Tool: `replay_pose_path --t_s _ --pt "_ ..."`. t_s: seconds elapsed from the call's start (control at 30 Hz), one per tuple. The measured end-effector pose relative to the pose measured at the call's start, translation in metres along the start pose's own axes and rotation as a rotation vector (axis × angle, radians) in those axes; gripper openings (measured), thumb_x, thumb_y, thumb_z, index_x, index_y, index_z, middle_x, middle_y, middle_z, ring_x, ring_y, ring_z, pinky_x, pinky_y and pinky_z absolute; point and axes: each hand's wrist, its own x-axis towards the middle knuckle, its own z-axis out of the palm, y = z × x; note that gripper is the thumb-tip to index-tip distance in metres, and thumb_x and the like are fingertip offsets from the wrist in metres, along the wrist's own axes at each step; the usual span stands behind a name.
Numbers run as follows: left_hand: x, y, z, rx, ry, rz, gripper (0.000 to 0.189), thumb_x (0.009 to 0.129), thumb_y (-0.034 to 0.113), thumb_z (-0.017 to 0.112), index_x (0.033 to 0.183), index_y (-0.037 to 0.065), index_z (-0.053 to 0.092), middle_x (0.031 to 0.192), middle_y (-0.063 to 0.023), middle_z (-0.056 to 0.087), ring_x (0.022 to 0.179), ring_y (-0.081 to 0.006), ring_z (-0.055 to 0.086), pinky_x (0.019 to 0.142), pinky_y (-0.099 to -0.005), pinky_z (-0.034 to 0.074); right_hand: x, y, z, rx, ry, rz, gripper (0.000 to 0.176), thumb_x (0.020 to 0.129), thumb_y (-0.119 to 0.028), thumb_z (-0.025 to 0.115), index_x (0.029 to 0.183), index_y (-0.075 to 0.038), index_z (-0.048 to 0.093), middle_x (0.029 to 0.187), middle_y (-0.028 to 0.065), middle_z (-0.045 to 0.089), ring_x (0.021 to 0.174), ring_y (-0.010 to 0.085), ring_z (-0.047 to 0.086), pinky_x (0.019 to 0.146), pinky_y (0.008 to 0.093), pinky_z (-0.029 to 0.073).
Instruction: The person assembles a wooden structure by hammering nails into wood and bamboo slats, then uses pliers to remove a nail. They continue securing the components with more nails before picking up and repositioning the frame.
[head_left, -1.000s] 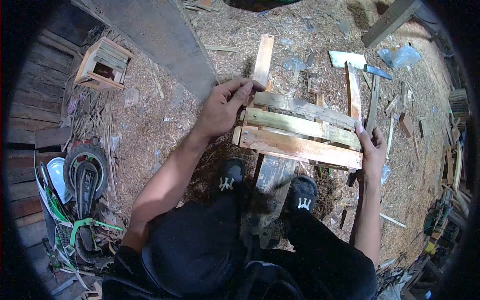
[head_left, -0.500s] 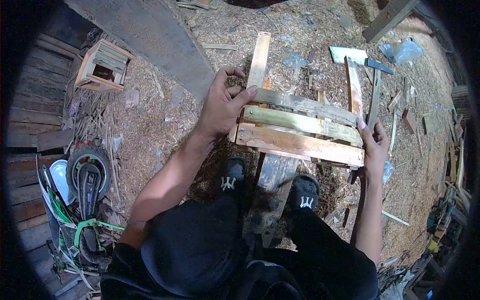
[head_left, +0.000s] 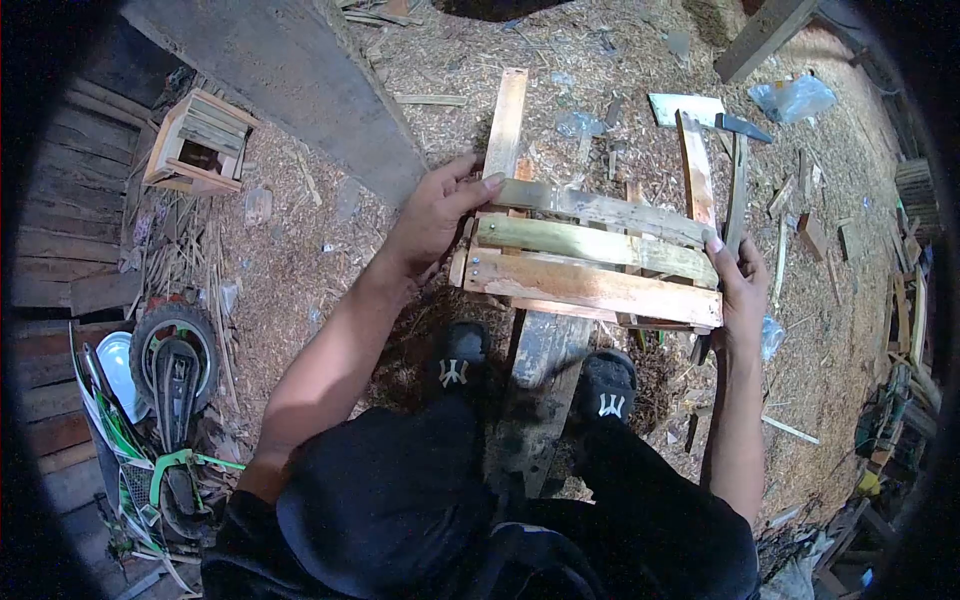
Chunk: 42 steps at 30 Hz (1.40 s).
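Observation:
A partly slatted wooden crate (head_left: 600,287) is in front of me above a dark plank, with two upright posts at its back. Across its near side run several slats, and nail heads show at the left ends. The farthest of these is a greyish wooden slat (head_left: 610,212), lying along the row. My left hand (head_left: 432,215) is closed around its left end, thumb on top. At the right end, my right hand (head_left: 742,290) is closed, its thumb tip pressing the slat and its fingers behind the crate, partly hidden.
A hammer (head_left: 738,165) stands behind the crate's right post, near a pale board (head_left: 686,108) and a clear plastic bag (head_left: 792,98). On the left are a small wooden box (head_left: 203,145) and a toy-like motorbike (head_left: 172,370). The worn plank (head_left: 545,380) lies between my feet.
The fingers of my left hand have come down and closed at the slat's left end; the forefinger was raised before. The whole view has shifted slightly, with my right hand keeping its place.

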Motion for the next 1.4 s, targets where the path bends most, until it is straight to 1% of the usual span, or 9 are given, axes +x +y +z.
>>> replay_pose_path --t_s 0.2,0.43,0.6,0.8,0.9,0.93,1.07,1.27,1.4 --pt "0.005 0.011 -0.004 -0.047 -0.113 -0.072 0.046 0.100 0.016 0.058 0.141 -0.002 0.048 0.114 -0.0116 0.068 0.100 -0.0168 0.068 0.090 -0.0315 0.056 -0.004 -0.005 0.004 0.069 0.047 0.038 0.030 0.095 -0.024 0.073 0.113 -0.001 0.067 0.091 0.0030 0.070 0.079 0.0066 0.062 0.071 0.0229 0.049" --pt "0.011 -0.001 -0.013 0.146 -0.033 -0.008 0.053 0.100 0.028 0.053 0.143 -0.002 0.046 0.119 -0.0117 0.065 0.103 -0.0172 0.066 0.089 -0.0319 0.054 -0.002 -0.002 0.006 0.159 0.075 0.077 0.026 0.099 -0.023 0.068 0.112 -0.001 0.067 0.093 0.0021 0.070 0.079 0.0058 0.061 0.070 0.0221 0.048" --pt "0.009 -0.002 -0.009 0.143 -0.061 0.085 0.048 0.105 0.032 0.048 0.142 0.000 0.047 0.123 -0.0100 0.063 0.115 -0.0158 0.058 0.099 -0.0299 0.045 -0.001 0.011 -0.002 0.135 0.104 0.044 0.026 0.101 -0.025 0.065 0.110 -0.001 0.068 0.093 0.0017 0.069 0.078 0.0050 0.058 0.069 0.0214 0.046" --pt "0.003 -0.016 -0.009 0.129 0.101 0.102 0.053 0.110 0.043 0.038 0.139 0.000 0.050 0.126 -0.0101 0.062 0.116 -0.0165 0.057 0.102 -0.0317 0.045 -0.009 0.051 -0.024 0.010 0.250 0.052 0.031 0.104 -0.030 0.061 0.098 0.000 0.069 0.065 -0.0038 0.054 0.055 0.0034 0.045 0.049 0.0221 0.032" --pt "0.014 -0.056 -0.054 0.144 0.142 0.054 0.052 0.110 0.042 0.036 0.135 0.001 0.055 0.125 -0.0097 0.064 0.111 -0.0191 0.062 0.096 -0.0355 0.052 -0.011 0.122 -0.053 -0.329 0.330 -0.072 0.036 0.100 -0.032 0.065 0.096 0.004 0.068 0.065 -0.0003 0.055 0.059 0.0100 0.048 0.053 0.0306 0.037" --pt "0.045 -0.130 -0.142 0.232 0.102 0.164 0.044 0.106 0.032 0.051 0.136 -0.001 0.053 0.122 -0.0127 0.066 0.112 -0.0213 0.063 0.097 -0.0365 0.052 -0.015 0.139 -0.062 -0.415 0.320 -0.132 0.037 0.098 -0.032 0.067 0.096 0.005 0.068 0.065 0.0010 0.056 0.060 0.0130 0.049 0.054 0.0343 0.039" --pt "0.018 -0.127 -0.140 0.618 0.070 0.105 0.044 0.104 0.029 0.054 0.136 -0.001 0.053 0.121 -0.0135 0.066 0.111 -0.0223 0.063 0.097 -0.0368 0.052 -0.029 0.175 -0.075 -0.394 0.322 0.188 0.039 0.096 -0.033 0.069 0.101 0.005 0.071 0.071 0.0131 0.065 0.064 0.0222 0.058 0.064 0.0424 0.047" --pt "0.020 -0.124 -0.155 0.896 -0.011 0.145 0.044 0.101 0.025 0.058 0.136 -0.001 0.054 0.121 -0.0146 0.066 0.111 -0.0237 0.064 0.096 -0.0372 0.052 -0.045 0.189 -0.085 -0.564 0.351 0.239 0.041 0.093 -0.034 0.070 0.105 0.005 0.071 0.082 0.0257 0.071 0.074 0.0351 0.070 0.073 0.0478 0.052" --pt "0.022 -0.122 -0.163 1.013 -0.042 0.176 0.044 0.098 0.022 0.060 0.135 -0.001 0.054 0.120 -0.0153 0.067 0.110 -0.0246 0.064 0.096 -0.0375 0.052 -0.050 0.213 -0.095 -0.606 0.295 0.243 0.040 0.093 -0.031 0.069 0.113 0.003 0.071 0.090 0.0281 0.072 0.083 0.0393 0.071 0.083 0.0460 0.054"
